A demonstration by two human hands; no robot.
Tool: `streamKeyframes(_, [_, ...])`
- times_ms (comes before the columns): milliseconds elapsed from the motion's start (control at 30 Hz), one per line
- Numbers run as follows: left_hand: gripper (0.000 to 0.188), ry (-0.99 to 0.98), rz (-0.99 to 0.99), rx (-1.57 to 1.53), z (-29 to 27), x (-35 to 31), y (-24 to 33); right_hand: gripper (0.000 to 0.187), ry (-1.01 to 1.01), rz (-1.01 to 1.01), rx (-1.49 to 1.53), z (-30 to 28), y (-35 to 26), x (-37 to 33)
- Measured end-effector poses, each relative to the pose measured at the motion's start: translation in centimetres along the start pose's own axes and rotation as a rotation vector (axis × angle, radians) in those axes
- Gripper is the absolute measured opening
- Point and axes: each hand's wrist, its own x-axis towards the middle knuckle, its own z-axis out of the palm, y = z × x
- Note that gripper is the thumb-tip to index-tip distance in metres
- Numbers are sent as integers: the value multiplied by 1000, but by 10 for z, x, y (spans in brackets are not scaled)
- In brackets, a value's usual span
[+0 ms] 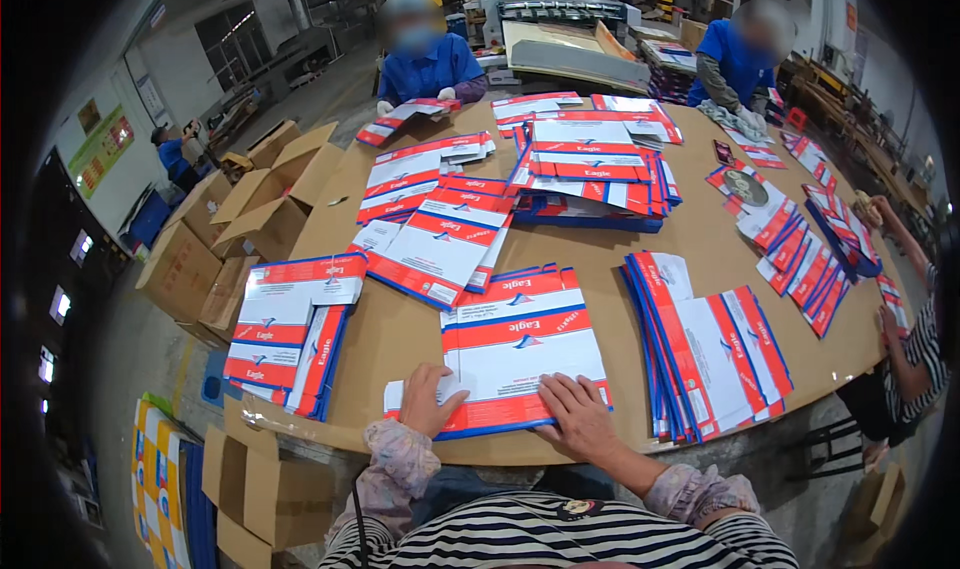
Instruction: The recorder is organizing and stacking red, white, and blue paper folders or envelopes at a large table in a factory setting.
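Right in front of me on the brown table (390,354) lies a stack of flat-folded printed packages (525,344), red and white with blue edges. On the near left part of the top one rests my left hand (428,401), thumb held apart from the fingers. My right hand (580,414) lies on its near right edge with the fingers spread flat. Neither hand is closed round anything. Fanned stacks of the same packages stand to the left (290,334) and right (705,349). A loose pile (440,239) lies just beyond, partly overlapping other packages.
A taller pile (590,164) sits at the table's far middle. Two people in blue tops (430,69) (735,64) handle things across the table; another person's hands (885,324) show at the right edge. Open cardboard boxes (270,204) (255,479) stand at left.
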Motion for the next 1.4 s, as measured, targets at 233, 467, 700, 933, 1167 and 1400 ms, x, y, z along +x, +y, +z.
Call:
streamKeyframes(233, [38, 1, 20, -11, 4, 7, 0, 62, -9, -9, -14, -5, 4, 1])
streamKeyframes(467, [36, 23, 38, -36, 7, 2, -3, 61, 1, 4, -22, -1, 0, -3])
streamKeyframes(700, [35, 34, 71, -32, 11, 1, -8, 64, -48, 1, -64, 2, 1, -5])
streamKeyframes(933, [30, 92, 115, -20, 19, 13, -16, 67, -25, 5, -63, 9, 7, -5])
streamKeyframes(1167, [17, 90, 151, -36, 0, 24, -12, 59, -265, -127, -149, -12, 14, 14])
streamKeyframes(1400, [14, 89, 138, -124, -5, 22, -18, 52, -330, -245, -248, -31, -1, 20])
